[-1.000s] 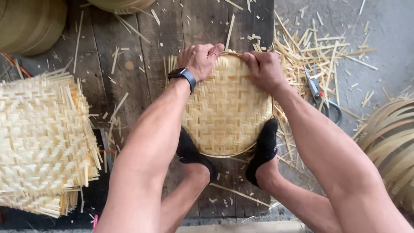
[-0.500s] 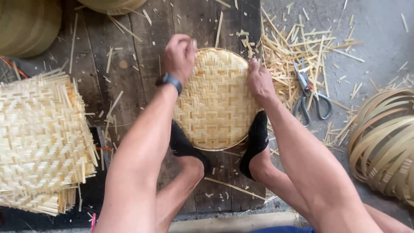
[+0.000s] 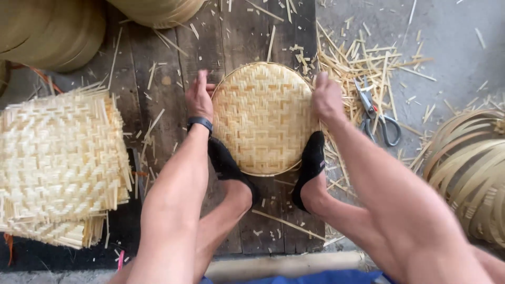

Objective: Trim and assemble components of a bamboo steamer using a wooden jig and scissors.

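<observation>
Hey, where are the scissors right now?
In the head view the scissors lie on the grey floor at right, among bamboo scraps, just beyond the right hand that touches the round woven tray.

No packages, labels, signs, screens.

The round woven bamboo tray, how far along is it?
Done: the round woven tray is trimmed to a circle inside a hoop; offcuts and scissors lie beside it. In hand: left hand and right hand press its sides, both feet pinning its near edge. Left: a stack of square woven mats untrimmed.
</observation>
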